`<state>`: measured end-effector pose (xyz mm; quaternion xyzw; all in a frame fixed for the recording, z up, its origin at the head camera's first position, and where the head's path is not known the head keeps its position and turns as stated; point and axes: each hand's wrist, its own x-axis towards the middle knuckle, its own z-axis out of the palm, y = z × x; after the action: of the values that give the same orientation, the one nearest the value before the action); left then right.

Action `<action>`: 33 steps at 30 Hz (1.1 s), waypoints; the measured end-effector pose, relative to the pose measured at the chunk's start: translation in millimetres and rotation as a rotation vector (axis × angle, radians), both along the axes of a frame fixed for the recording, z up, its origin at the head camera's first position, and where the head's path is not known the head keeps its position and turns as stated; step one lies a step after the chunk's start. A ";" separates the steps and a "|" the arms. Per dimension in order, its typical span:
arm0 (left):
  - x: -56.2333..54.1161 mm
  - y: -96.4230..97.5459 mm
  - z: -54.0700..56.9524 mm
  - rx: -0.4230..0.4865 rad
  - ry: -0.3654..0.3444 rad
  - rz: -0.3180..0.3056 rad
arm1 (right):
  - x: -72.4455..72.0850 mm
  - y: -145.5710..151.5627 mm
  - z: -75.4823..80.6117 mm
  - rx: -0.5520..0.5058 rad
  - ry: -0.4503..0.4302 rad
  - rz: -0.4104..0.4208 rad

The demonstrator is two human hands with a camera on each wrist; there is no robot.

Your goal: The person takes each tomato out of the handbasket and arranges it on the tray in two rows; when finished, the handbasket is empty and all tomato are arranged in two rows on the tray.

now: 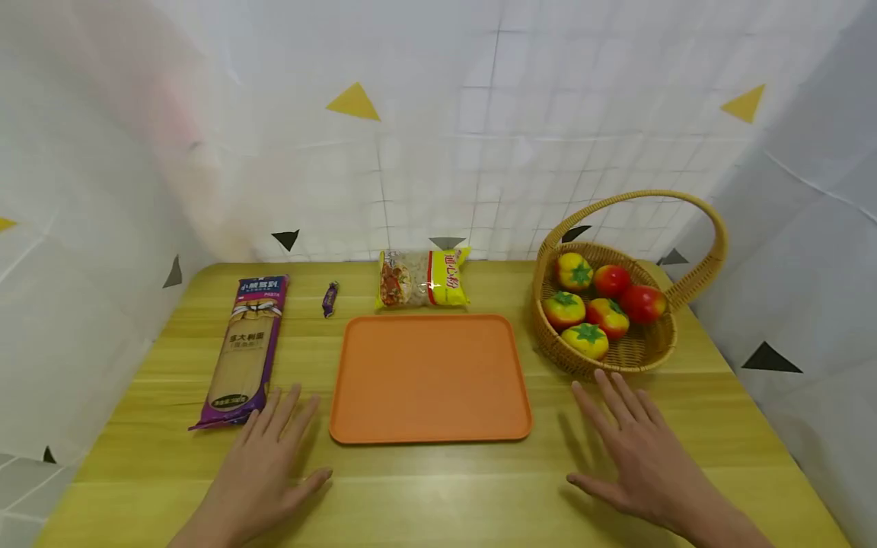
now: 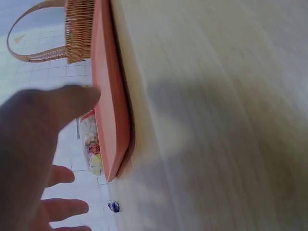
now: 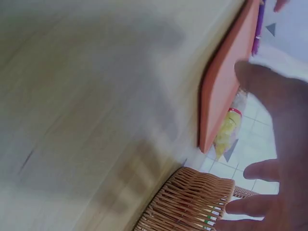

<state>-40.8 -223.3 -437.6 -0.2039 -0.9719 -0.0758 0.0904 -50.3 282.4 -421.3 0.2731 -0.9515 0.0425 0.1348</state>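
Observation:
My left hand (image 1: 263, 464) hovers over the table's front left with fingers spread, its fingertips close to the lower end of a purple pasta packet (image 1: 248, 350). On the other side my right hand (image 1: 640, 460) is spread too, holding nothing, its fingertips just in front of a wicker basket (image 1: 569, 358). Several red and yellow fruits lie in that basket, among them a yellow one with a green leafy top (image 1: 585, 340). Between the hands lies an orange tray (image 1: 432, 380) with nothing on it. In the left wrist view the thumb overlaps the tray's edge (image 2: 111, 110).
Behind the tray lies a yellow and clear food bag (image 1: 423, 278). A small purple wrapped candy (image 1: 330, 299) is between it and the pasta packet. The basket's tall handle (image 1: 637, 196) arches up at the right. White sheeting (image 1: 438, 167) encloses the table's back and sides.

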 end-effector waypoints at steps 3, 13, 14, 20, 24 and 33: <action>-3.6 3.3 1.3 0.090 0.010 -0.009 | -0.8 0.5 6.7 -0.070 -0.022 0.005; -9.3 12.9 5.0 0.370 -0.051 0.071 | -8.6 4.3 26.1 -0.211 0.014 0.013; -10.1 13.5 5.4 0.392 -0.063 0.079 | -9.5 4.4 27.3 -0.223 0.015 0.008; -16.3 14.1 3.1 0.534 -0.143 0.110 | -18.5 5.5 37.0 -0.279 -0.007 -0.059; -20.8 14.8 0.4 0.596 -0.182 0.129 | -26.5 10.1 44.9 -0.304 -0.041 -0.098; -30.9 16.0 -5.9 0.646 -0.207 0.131 | -49.3 21.5 57.8 -0.319 0.027 -0.113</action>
<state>-71.6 -207.3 -443.5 -0.0931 -0.9127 -0.3939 0.0557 -99.6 303.9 -363.5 0.1948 -0.9447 0.1816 0.1912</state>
